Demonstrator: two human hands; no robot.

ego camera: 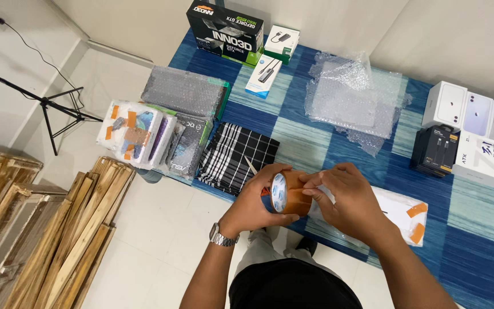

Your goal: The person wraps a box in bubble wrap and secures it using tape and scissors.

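Observation:
My left hand [257, 197] grips a roll of brown packing tape [288, 193], holding it upright on its edge over the near side of the table. My right hand [341, 191] rests on the roll's outer face, fingertips pinching at the tape's surface near the top. Under my right hand lies a white bubble-wrapped parcel [398, 213] with strips of brown tape stuck on its right end. A pair of scissors [251, 166] lies on a black-and-white checked cloth [232, 154] just beyond my left hand.
The table wears a blue checked cloth [293, 129]. Wrapped boxes [161, 134] are stacked at its left end, a loose bubble wrap sheet [353, 97] lies mid-table, small white and black boxes [475, 134] stand at right, a large black box [224, 31] at back. Wooden slats [70, 234] and a tripod [47, 106] are on the floor.

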